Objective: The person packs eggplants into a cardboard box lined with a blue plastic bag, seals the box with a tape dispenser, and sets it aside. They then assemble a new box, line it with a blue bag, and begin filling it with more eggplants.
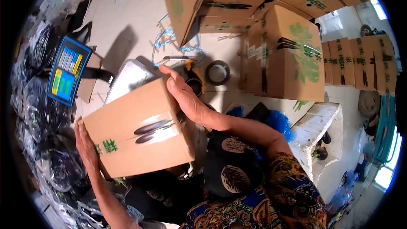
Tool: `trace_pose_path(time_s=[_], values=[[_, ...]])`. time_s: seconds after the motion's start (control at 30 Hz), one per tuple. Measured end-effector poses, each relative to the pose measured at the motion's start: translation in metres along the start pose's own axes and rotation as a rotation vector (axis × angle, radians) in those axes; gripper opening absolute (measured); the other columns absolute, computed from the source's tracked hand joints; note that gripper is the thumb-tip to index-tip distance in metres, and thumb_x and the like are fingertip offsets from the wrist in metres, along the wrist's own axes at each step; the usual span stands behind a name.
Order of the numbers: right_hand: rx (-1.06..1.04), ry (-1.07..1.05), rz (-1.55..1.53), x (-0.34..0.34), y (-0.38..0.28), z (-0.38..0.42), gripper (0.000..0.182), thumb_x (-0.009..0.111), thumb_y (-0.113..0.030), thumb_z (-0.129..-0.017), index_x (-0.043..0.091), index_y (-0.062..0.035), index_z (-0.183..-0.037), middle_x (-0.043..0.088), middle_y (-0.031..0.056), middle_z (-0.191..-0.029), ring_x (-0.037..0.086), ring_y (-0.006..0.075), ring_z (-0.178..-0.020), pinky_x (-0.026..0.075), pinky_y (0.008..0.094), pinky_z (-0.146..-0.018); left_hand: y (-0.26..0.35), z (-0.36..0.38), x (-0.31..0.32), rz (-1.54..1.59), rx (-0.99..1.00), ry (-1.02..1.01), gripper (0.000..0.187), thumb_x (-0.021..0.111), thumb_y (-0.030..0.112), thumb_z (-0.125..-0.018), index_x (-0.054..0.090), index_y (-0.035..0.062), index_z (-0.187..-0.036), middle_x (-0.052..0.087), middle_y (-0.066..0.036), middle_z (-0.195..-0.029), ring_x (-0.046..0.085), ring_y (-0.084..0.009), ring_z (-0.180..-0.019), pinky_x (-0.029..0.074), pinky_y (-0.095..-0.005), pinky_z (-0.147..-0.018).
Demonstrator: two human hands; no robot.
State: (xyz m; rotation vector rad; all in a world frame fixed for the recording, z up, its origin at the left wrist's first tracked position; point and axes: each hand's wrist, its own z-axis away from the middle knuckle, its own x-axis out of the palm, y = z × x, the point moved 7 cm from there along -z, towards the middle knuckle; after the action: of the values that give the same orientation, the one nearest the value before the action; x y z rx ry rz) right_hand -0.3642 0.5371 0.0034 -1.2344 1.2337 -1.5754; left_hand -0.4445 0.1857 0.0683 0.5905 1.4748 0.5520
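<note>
A taped cardboard box with green print is held between my two hands, above my lap and partly over a silvery metal scale plate. My left hand presses against its left side, fingers along the edge. At the upper right corner, my right hand grips the box with its thumb and fingers reaching over the far edge. Whether the box touches the plate cannot be seen. Just beyond my right hand lies an orange-and-black tape dispenser, beside a roll of dark tape.
A scale display stands at the left, near bagged goods in dark plastic. Stacked cartons and a large box fill the far right. Blue strapping lies on the floor. A white foam box sits at my right.
</note>
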Motion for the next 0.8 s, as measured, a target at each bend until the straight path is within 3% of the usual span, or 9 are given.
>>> trace_pose_path(time_s=[0.03, 0.23, 0.37, 0.47, 0.57, 0.67, 0.73, 0.77, 0.8], values=[[-0.078, -0.014, 0.066, 0.010, -0.006, 0.000, 0.052, 0.039, -0.041, -0.103, 0.045, -0.0025, -0.138, 0.042, 0.0178, -0.145, 0.034, 0.0292, -0.139, 0.026, 0.0360, -0.113, 0.005, 0.001, 0.000, 0.002, 0.020, 0.001, 0.047, 0.040, 0.037, -0.104, 0.052, -0.0011, -0.128, 0.059, -0.011, -0.119, 0.054, -0.0193, -0.108, 0.039, -0.0289, -0.097], [-0.065, 0.060, 0.049, 0.013, 0.005, -0.022, 0.054, 0.030, -0.045, -0.103, 0.057, 0.0000, -0.115, 0.061, 0.0198, -0.111, 0.057, 0.0323, -0.105, 0.041, 0.0365, -0.095, 0.006, -0.001, 0.000, 0.009, 0.015, 0.028, 0.045, 0.039, 0.040, -0.104, 0.056, 0.0016, -0.120, 0.062, -0.012, -0.107, 0.057, -0.0200, -0.098, 0.043, -0.0319, -0.090], [0.101, 0.149, -0.042, 0.001, 0.063, -0.019, 0.050, 0.034, -0.042, -0.102, 0.059, 0.0004, -0.109, 0.062, 0.0200, -0.104, 0.058, 0.0317, -0.096, 0.042, 0.0360, -0.087, 0.009, 0.005, -0.002, -0.031, 0.060, 0.045, 0.050, 0.036, 0.043, -0.103, 0.057, 0.0003, -0.118, 0.064, -0.016, -0.104, 0.059, -0.0244, -0.097, 0.044, -0.0346, -0.088], [0.044, 0.151, 0.249, -0.012, 0.070, -0.024, 0.051, 0.036, -0.044, -0.101, 0.059, 0.0004, -0.109, 0.063, 0.0190, -0.107, 0.058, 0.0300, -0.095, 0.042, 0.0374, -0.085, 0.009, 0.005, -0.005, -0.050, 0.086, 0.010, 0.051, 0.036, 0.042, -0.103, 0.058, -0.0013, -0.117, 0.064, -0.017, -0.103, 0.059, -0.0247, -0.097, 0.044, -0.0346, -0.088], [0.394, 0.022, 0.217, -0.026, 0.184, -0.037, 0.056, 0.037, -0.046, -0.101, 0.059, -0.0021, -0.127, 0.061, 0.0122, -0.127, 0.057, 0.0241, -0.113, 0.041, 0.0357, -0.094, -0.008, 0.003, -0.012, 0.013, 0.046, 0.006, 0.054, 0.039, 0.045, -0.103, 0.059, -0.0020, -0.120, 0.064, -0.013, -0.105, 0.058, -0.0212, -0.097, 0.044, -0.0314, -0.088], [0.573, -0.244, -0.143, -0.009, 0.063, 0.029, 0.056, 0.038, -0.050, -0.101, 0.055, -0.0093, -0.136, 0.059, 0.0066, -0.131, 0.047, 0.0178, -0.125, 0.039, 0.0365, -0.100, -0.047, 0.006, -0.029, 0.068, 0.026, 0.039, 0.056, 0.040, 0.046, -0.103, 0.061, -0.0027, -0.119, 0.065, -0.011, -0.103, 0.058, -0.0185, -0.093, 0.045, -0.0309, -0.085], [0.211, -0.421, -0.336, -0.021, 0.098, 0.028, 0.053, 0.042, -0.045, -0.103, 0.045, -0.0130, -0.144, 0.055, 0.0032, -0.135, 0.045, 0.0162, -0.127, 0.040, 0.0342, -0.099, -0.074, 0.015, -0.043, 0.130, -0.031, 0.040, 0.057, 0.041, 0.047, -0.102, 0.061, -0.0032, -0.118, 0.065, -0.010, -0.103, 0.057, -0.0173, -0.094, 0.045, -0.0306, -0.085], [0.430, -0.403, -0.421, -0.017, 0.086, 0.034, 0.053, 0.042, -0.039, -0.104, 0.036, -0.0123, -0.149, 0.054, 0.0019, -0.137, 0.048, 0.0139, -0.124, 0.040, 0.0322, -0.100, -0.075, 0.022, -0.049, 0.123, -0.020, 0.069, 0.058, 0.038, 0.045, -0.103, 0.061, -0.0084, -0.107, 0.067, -0.016, -0.093, 0.058, -0.0213, -0.086, 0.045, -0.0344, -0.083], [0.527, -0.456, -0.391, -0.017, 0.097, 0.035, 0.049, 0.046, -0.035, -0.103, 0.043, -0.0102, -0.145, 0.059, -0.0002, -0.129, 0.052, 0.0120, -0.120, 0.041, 0.0323, -0.101, -0.089, 0.028, -0.053, 0.187, -0.050, 0.089, 0.060, 0.038, 0.047, -0.102, 0.061, -0.0082, -0.108, 0.067, -0.015, -0.095, 0.058, -0.0215, -0.086, 0.045, -0.0341, -0.083]])
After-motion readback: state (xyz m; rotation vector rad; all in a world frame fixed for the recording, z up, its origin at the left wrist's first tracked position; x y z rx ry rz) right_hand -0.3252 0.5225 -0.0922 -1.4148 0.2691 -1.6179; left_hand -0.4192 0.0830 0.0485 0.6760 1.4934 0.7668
